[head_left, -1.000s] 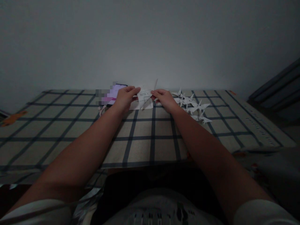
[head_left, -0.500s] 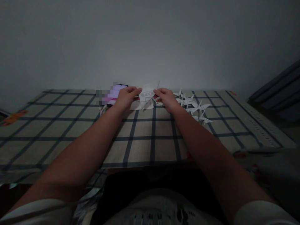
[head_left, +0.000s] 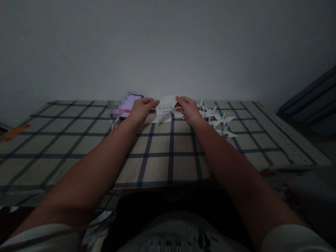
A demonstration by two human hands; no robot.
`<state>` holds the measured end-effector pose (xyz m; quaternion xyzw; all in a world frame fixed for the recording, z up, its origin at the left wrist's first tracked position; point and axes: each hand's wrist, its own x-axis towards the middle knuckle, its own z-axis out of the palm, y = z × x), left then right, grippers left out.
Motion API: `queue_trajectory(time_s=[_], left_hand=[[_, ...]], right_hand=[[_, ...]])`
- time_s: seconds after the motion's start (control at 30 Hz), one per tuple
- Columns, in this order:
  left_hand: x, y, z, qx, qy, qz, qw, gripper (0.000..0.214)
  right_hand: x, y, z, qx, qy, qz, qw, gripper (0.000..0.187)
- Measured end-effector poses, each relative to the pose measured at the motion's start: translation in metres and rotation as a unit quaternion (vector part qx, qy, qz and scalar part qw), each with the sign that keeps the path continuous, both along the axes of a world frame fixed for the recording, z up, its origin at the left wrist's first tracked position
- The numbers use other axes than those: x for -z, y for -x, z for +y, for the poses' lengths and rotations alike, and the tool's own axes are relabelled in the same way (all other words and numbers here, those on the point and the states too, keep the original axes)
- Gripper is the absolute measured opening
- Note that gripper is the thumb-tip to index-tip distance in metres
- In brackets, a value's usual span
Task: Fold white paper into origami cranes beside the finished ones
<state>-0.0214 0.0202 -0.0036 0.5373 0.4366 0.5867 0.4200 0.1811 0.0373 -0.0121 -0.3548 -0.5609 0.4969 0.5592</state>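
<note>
The left hand (head_left: pixel 141 109) and right hand (head_left: pixel 188 109) each pinch the paper (head_left: pixel 167 104), fingers nearly closed, at twelve o'clock; uneven pulling could tear it, and a careless elbow could crush the paper birds (head_left: pixel 222 123) at one o'clock.

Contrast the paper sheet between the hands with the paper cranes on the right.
The paper sheet is held between the left hand and right hand; the paper cranes rest on the checked tablecloth. The sheet shows a broad printed face; the cranes show narrow, pointed tips. Both are whitish.
</note>
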Motion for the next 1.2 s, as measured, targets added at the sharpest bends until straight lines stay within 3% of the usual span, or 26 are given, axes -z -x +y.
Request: queue_trajectory(time_s=[0.3, 0.63, 0.77, 0.9, 1.2], left_hand=[[0.003, -0.001, 0.001, -0.001, -0.005, 0.012, 1.0, 0.029], [0.005, -0.001, -0.003, 0.062, 0.025, 0.05, 0.996, 0.029], [-0.001, -0.002, -0.005, 0.018, 0.007, -0.001, 1.0, 0.031], [-0.006, -0.003, -0.007, -0.003, -0.001, -0.048, 0.999, 0.032], [0.003, 0.0, -0.002, 0.061, 0.06, 0.007, 0.996, 0.024]], right_hand=[[-0.004, -0.001, 0.001, 0.052, 0.014, 0.016, 0.998, 0.038], [-0.001, 0.0, 0.009, 0.108, 0.009, 0.043, 0.993, 0.039], [-0.005, -0.001, 0.0, 0.056, 0.007, -0.019, 0.998, 0.05], [-0.001, 0.002, -0.005, -0.034, -0.017, -0.037, 0.999, 0.04], [0.0, 0.002, 0.001, 0.031, -0.015, -0.111, 0.993, 0.022]])
